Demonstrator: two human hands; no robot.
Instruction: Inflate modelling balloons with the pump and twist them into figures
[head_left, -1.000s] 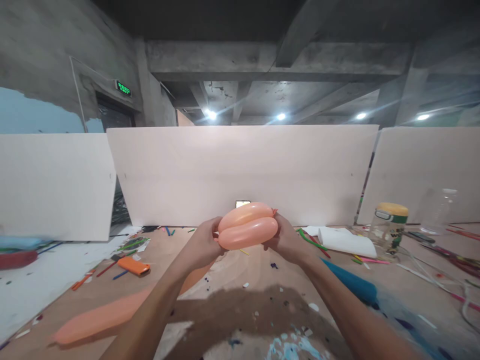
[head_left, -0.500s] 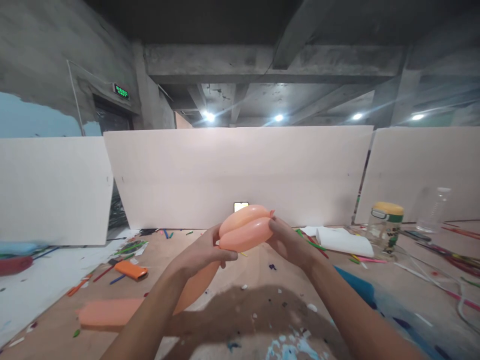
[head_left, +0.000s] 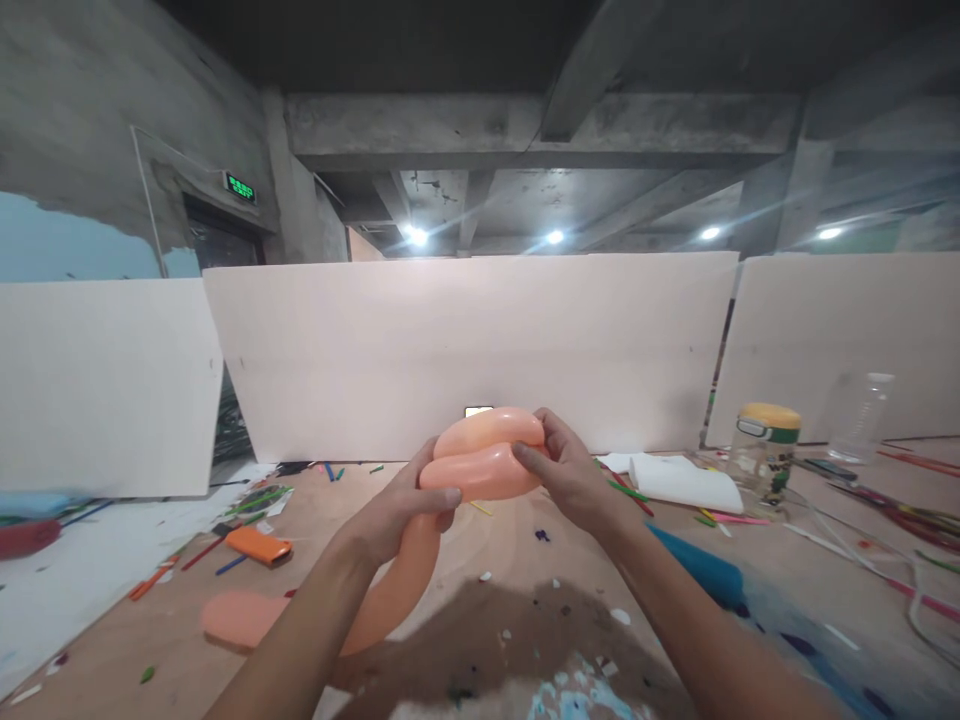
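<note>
A long orange balloon (head_left: 480, 472) is folded back on itself, with two plump sections lying side by side between my hands above the table. My left hand (head_left: 401, 505) grips the fold's left end, its thumb across the lower section. At the right end my right hand (head_left: 562, 462) holds both sections, thumb on the lower one and fingers behind the upper. The rest of the balloon hangs down from my left hand, curves under my left forearm and ends on the table at the left. The balloon's knot cannot be seen.
An orange box cutter (head_left: 259, 546) lies at the left. A white roll (head_left: 686, 484), a yellow-lidded jar (head_left: 766, 450), a clear bottle (head_left: 862, 420) and a blue tube (head_left: 701, 565) are on the right. White boards (head_left: 472, 350) stand behind. Scraps dot the table (head_left: 517, 550).
My right hand has closed further round the fold's right end, covering the knot seen before. The balloon's loose end on the table has drawn to the right.
</note>
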